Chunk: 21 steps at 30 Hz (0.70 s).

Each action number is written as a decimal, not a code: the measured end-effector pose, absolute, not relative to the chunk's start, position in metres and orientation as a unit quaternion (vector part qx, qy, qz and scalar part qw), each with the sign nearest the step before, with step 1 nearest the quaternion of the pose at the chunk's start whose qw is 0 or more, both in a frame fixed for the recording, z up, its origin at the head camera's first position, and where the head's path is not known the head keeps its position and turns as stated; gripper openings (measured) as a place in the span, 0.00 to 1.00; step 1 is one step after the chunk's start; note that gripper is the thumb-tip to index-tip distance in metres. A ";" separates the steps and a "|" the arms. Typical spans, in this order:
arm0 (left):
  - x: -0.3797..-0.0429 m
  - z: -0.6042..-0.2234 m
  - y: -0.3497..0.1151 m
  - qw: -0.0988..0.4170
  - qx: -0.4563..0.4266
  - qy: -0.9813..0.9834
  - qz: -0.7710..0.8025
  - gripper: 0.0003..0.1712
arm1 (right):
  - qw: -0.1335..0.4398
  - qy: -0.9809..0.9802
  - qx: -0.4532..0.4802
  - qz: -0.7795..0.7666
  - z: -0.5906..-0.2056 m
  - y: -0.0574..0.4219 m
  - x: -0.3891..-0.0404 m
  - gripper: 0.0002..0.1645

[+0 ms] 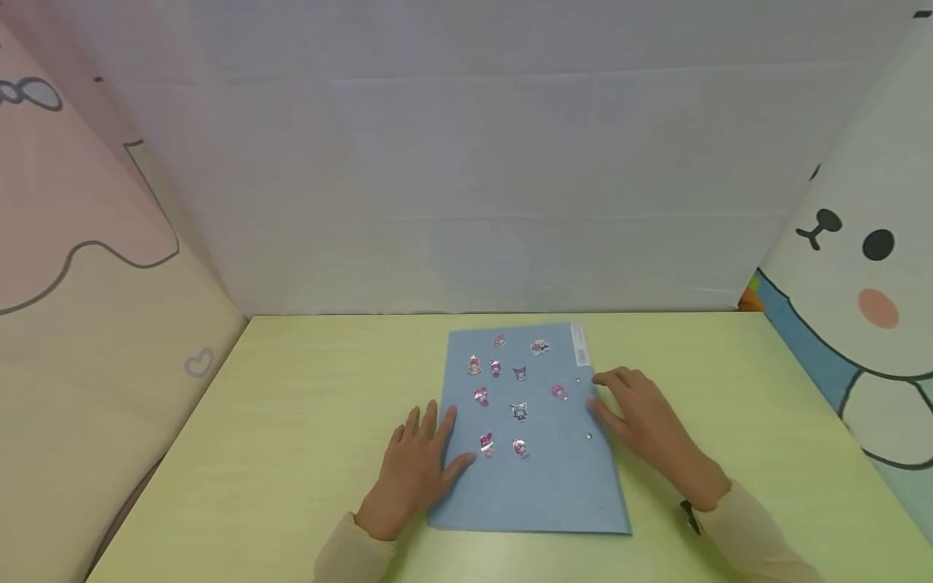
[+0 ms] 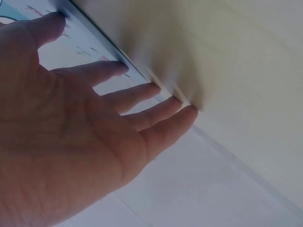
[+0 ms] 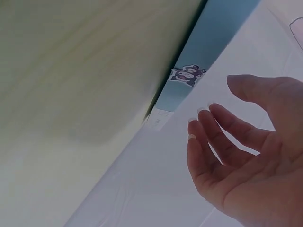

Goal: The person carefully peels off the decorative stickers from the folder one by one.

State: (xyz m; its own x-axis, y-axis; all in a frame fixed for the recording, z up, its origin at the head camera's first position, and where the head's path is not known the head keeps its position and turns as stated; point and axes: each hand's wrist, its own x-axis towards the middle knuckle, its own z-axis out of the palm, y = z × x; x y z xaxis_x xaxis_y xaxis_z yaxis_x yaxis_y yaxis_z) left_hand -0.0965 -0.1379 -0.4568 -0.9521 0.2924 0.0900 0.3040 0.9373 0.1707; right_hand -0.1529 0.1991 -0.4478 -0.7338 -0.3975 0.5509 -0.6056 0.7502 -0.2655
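Note:
A blue folder (image 1: 543, 490) lies flat on the table, with several small cartoon stickers (image 1: 519, 411) spread over its cover. At its upper right corner is a white barcode label (image 1: 580, 345), and two small round studs sit near the right edge. My left hand (image 1: 415, 470) rests at the folder's left edge, fingers spread, thumb over the cover. Beside the right edge, my right hand (image 1: 645, 421) holds nothing, its fingers loosely bent; whether the fingertips touch the folder I cannot tell. In the right wrist view, a black-and-white sticker (image 3: 188, 74) shows on the blue surface.
The pale yellow-green table (image 1: 313, 405) extends on both sides of the folder. A white cloth backdrop (image 1: 466, 186) hangs behind it. Cartoon-printed panels stand at the left and right, the right one with a bear-like face (image 1: 838, 291).

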 end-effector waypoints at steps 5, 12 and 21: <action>-0.096 -0.456 -0.138 0.028 -0.148 -0.985 -0.086 0.40 | 0.243 -0.900 0.287 0.221 -0.449 0.193 -0.157 0.17; -0.094 -0.454 -0.138 0.024 -0.147 -0.984 -0.092 0.40 | 0.213 -0.911 0.280 0.217 -0.448 0.184 -0.160 0.16; -0.094 -0.456 -0.137 0.023 -0.146 -0.984 -0.104 0.40 | 0.183 -0.922 0.273 0.206 -0.448 0.175 -0.163 0.16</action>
